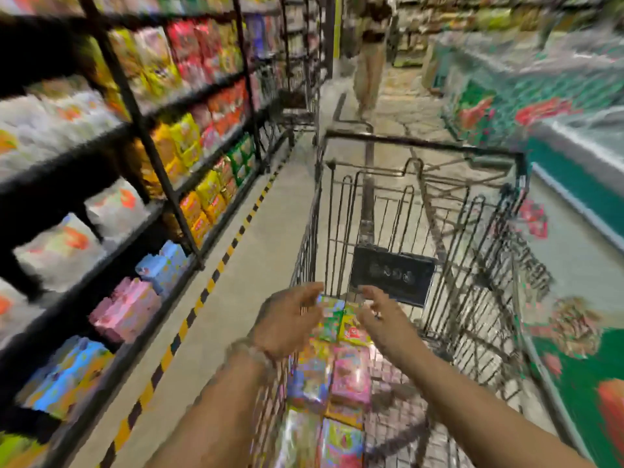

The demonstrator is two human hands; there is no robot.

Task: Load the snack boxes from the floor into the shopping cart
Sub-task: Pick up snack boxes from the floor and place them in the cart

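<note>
Head view: both hands, left hand [291,319] and right hand [381,317], hover spread and empty over the cart [422,143]; the stacked snack boxes [332,319] between them may topple if nudged.

One head-worn wide-angle view looks forward and down an aisle, close over the cart [422,211], with shelves [135,136] left, freezer [574,136] right.
</note>
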